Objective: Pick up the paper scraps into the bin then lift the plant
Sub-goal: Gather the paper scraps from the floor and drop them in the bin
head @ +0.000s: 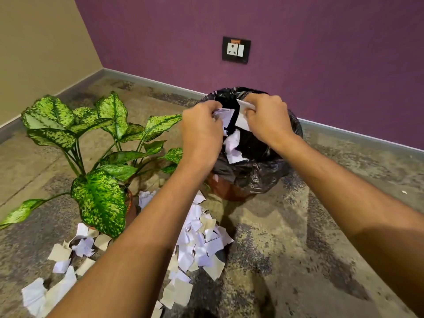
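Observation:
Both my hands are over the mouth of the bin [257, 177], which is lined with a black bag. My left hand [202, 131] is shut on crumpled white paper scraps [223, 115]. My right hand [266, 115] pinches another white scrap [244, 118]. Beneath them, more white paper [234, 148] lies inside the bag. Many torn scraps [202, 244] cover the floor between my forearms and at the lower left [59, 281]. The potted plant [96, 161], with speckled green leaves, stands left of the bin in a brown pot [130, 210].
The bin sits near a purple wall with a socket plate [236, 50]. A beige wall meets it in the corner at the left. The floor is a mottled grey and tan carpet [309, 237]. One tiny scrap [403, 192] lies far right.

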